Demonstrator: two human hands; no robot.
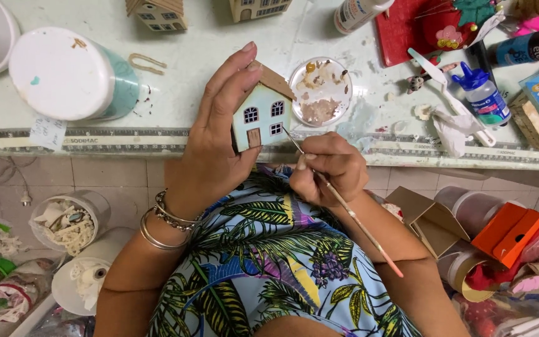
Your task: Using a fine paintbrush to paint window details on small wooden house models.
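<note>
My left hand holds a small model house upright just in front of the table edge. The house is pale blue with a brown roof, a brown door and small white-framed windows. My right hand grips a thin paintbrush like a pen. Its tip touches the house front near the lower right window. The pink end of the handle points back toward my body. A round clear dish with brownish paint sits on the table right behind the house.
A white tub stands at left, two more model houses at the far edge. Glue bottles, a red felt piece and scraps crowd the right. Cups, boxes and bags fill the floor on both sides.
</note>
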